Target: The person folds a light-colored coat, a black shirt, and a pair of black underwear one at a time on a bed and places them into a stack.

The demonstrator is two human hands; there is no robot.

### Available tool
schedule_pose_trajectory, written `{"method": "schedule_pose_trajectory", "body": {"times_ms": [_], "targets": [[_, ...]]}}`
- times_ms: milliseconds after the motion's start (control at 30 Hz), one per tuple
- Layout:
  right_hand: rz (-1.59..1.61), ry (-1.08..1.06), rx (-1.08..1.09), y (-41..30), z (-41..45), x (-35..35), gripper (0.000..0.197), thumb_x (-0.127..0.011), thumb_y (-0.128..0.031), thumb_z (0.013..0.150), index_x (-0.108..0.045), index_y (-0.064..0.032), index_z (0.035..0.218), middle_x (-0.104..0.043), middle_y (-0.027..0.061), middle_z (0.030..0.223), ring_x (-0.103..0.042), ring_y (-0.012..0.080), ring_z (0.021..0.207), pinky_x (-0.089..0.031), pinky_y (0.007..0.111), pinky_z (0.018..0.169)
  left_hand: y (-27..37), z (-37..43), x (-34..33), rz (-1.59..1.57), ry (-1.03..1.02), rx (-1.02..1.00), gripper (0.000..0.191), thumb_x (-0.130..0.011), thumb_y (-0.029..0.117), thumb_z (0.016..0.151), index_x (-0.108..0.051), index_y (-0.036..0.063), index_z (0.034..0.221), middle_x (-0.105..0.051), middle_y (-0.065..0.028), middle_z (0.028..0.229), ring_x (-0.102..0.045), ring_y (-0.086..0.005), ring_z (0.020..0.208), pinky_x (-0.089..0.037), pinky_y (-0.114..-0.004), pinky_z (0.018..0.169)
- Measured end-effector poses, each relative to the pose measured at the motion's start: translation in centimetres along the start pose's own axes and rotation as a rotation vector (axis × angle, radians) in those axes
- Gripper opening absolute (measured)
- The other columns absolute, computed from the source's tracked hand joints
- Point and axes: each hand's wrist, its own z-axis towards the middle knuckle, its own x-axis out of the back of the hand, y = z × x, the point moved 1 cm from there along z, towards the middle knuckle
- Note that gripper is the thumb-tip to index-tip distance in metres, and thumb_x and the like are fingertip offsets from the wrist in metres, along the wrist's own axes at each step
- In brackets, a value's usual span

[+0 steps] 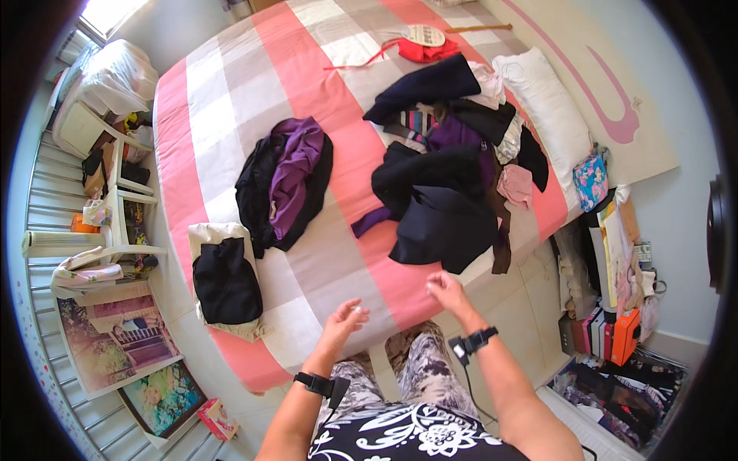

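Note:
My left hand [346, 316] hovers over the near edge of the checked bedspread [340, 274], fingers loosely bent and holding nothing. To its right, my right hand [448, 293] is also empty, its fingers half curled just below a dark navy garment [444, 225]. That garment lies on a loose heap with a black garment [426, 170], a purple garment [455, 133] and a pink cloth [515, 185]. Further left lies a bunched purple and black garment [294, 173]. At the bed's left side, a folded black garment [228, 282] rests on a folded cream cloth [216, 231].
A white pillow [542, 104] borders the heap, and a red cloth [424, 50] lies beyond. White chairs [118, 201] and framed pictures [161, 397] stand left. On the right are a floral pouch [591, 178], an orange box file [625, 337] and an open container of clothes [617, 397].

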Motion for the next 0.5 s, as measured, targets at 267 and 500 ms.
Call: {"method": "schedule_pose_trajectory", "body": {"times_ms": [267,500], "targets": [[-0.254,0.236,0.307,-6.9,11.5,10.6,0.037,-0.073,-0.017,0.078,-0.058,-0.0008,0.108,-0.066,0.0106,0.097,-0.064,0.0182,0.087,-0.052,0.031,0.08,0.7,3.6,-9.3,-0.233,0.165,0.05,0.04,-0.055,0.025,0.096,-0.049,0.0036,0.129,-0.063,-0.01,0.113,-0.062,-0.0166,0.098,-0.049,-0.029,0.083],[0.106,0.435,0.073,-12.0,21.0,14.2,0.064,-0.078,-0.024,0.075,-0.048,-0.0004,0.126,-0.053,0.0147,0.124,-0.057,0.0214,0.101,-0.052,0.031,0.07,6.9,7.7,-16.2,-0.178,-0.04,-0.003,0.044,-0.055,0.028,0.097,-0.047,0.0037,0.133,-0.062,-0.0092,0.115,-0.062,-0.0145,0.098,-0.048,-0.029,0.086]]}}
